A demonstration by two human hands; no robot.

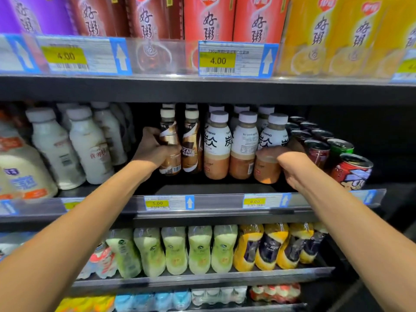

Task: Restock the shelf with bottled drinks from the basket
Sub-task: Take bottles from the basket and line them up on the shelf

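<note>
Apparently restocking was well along: the left hand (155, 150) gripped a brown plastic coffee bottle (170, 140) and the right hand (292, 164) a white-labelled tan bottle (273, 134), both standing on the crowded dark shelf (202, 189); no basket showed.

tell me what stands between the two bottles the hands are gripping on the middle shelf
Head view: one brown coffee bottle and two white-labelled bottles stand between those gripped by the left hand and the right hand.

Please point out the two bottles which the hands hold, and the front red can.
coffee bottle (169, 134): head view, brown label.
white-capped bottle (273, 137): head view, white label.
front red can (351, 176): head view, printed side.
</note>
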